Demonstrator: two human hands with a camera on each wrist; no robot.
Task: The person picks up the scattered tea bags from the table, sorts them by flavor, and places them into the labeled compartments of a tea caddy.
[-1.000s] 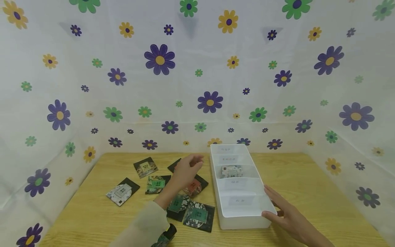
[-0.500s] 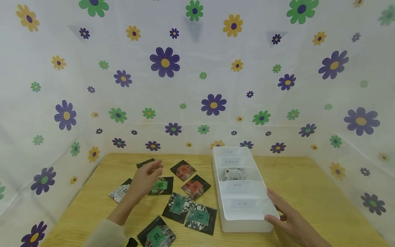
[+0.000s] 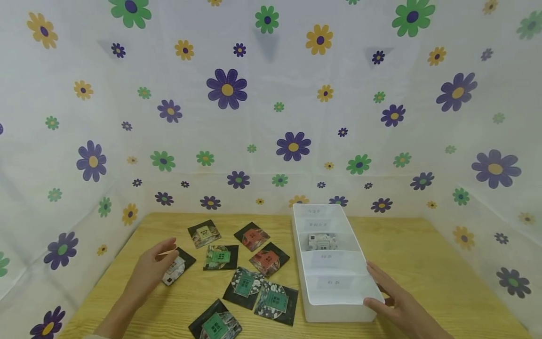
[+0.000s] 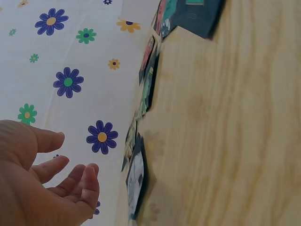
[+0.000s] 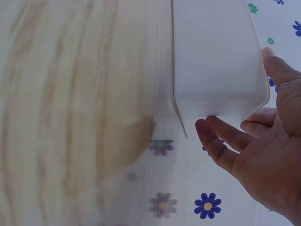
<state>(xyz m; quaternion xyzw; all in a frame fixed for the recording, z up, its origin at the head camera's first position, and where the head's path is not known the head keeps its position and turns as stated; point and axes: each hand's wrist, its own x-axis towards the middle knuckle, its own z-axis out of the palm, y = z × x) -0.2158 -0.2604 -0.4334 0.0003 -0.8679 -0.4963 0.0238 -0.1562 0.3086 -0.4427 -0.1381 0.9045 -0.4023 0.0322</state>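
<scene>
My left hand hovers by a white-and-black flat square sachet at the table's left, fingers loosely bent with nothing between them. That sachet lies partly hidden behind the fingertips; in the left wrist view the hand is apart from it. My right hand holds the near right corner of a long white divided box, thumb at the front rim and fingers along the side. The right wrist view shows this hand against the box wall. One pale patterned sachet rests in the box's middle compartment.
Between the left hand and the box lie a yellow-label sachet, a green-label one, red-label ones and teal-label ones, a few overlapping. A flowered cloth surrounds the wooden table.
My left hand has moved left across the sachets, from beside the box to the white-and-black one, uncovering the others. The right hand has stayed at the box corner. The view has shifted slightly.
</scene>
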